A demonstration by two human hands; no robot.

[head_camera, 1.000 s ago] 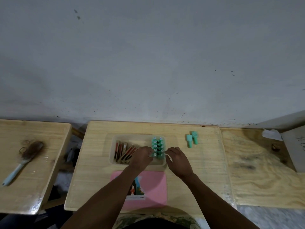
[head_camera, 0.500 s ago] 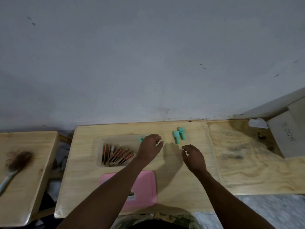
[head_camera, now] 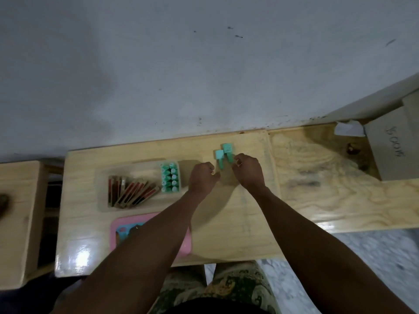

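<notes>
Hands work at two teal bottles standing upright on the table, probably to line them up outside the tray. Right hand seems to pinch the far bottle. Left hand is clenched just beside them; I cannot tell whether it holds anything. Red sticks, more bottles and a pink board lie left, clear of both hands.

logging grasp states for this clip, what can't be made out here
- Left hand: head view, curled fingers hide whether it holds anything.
- Right hand: head view, its own back hides whether the fingers pinch the teal pieces.
- Pink board: head view, left forearm covers its picture.
- Cardboard box: head view, cut off by the right edge.
</notes>
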